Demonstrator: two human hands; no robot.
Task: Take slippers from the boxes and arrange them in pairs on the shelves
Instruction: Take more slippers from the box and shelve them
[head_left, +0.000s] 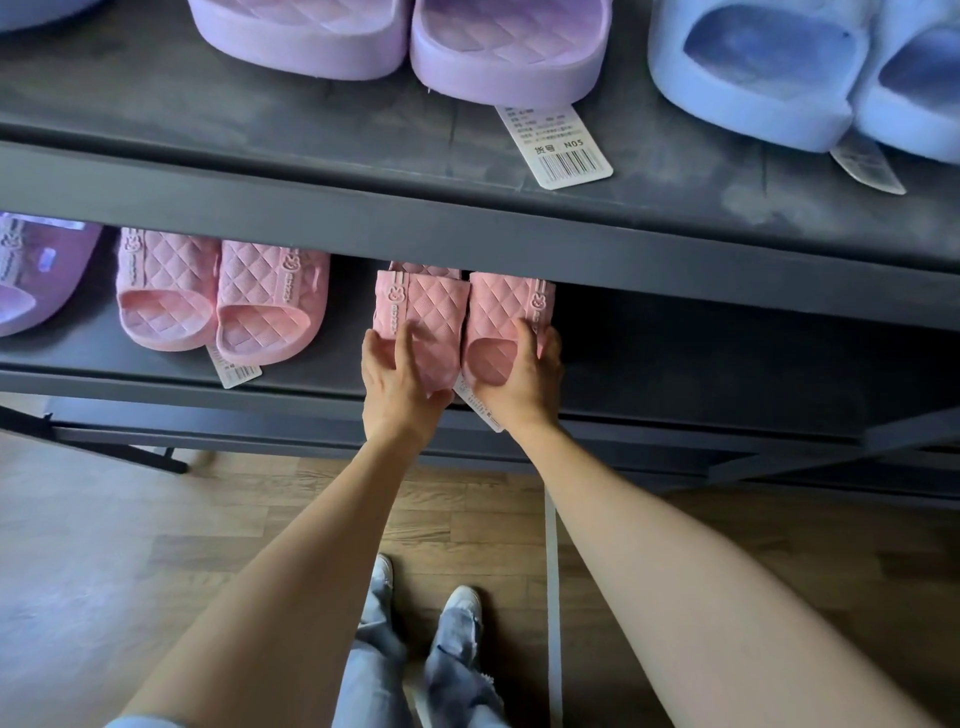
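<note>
At the far left of the frame a purple slipper is lying on the lower shelf. Just beside it a placed pink pair is sitting toes outward, its paper tag hanging over the front lip. This is probably the pattern the new pair is meant to copy.

In the middle of the frame the left hand is gripping the toe end of one pink slipper, with the thumb lying up over the quilted strap and the fingers curling round its outer edge. Touching that slipper on the right, the second pink slipper is being gripped by the right hand, whose fingers are curling round its outer side.

Both hands seem to be squeezing inward, likely to hold the two slippers side by side and square as a pair under the upper shelf. The heels are hidden beneath that shelf's edge, so I cannot tell whether they are resting down yet. A white tag is dangling between the two wrists.

Above, a lilac pair with a barcode tag is standing in the upper middle, and a blue pair is filling the upper right. No boxes are showing.
</note>
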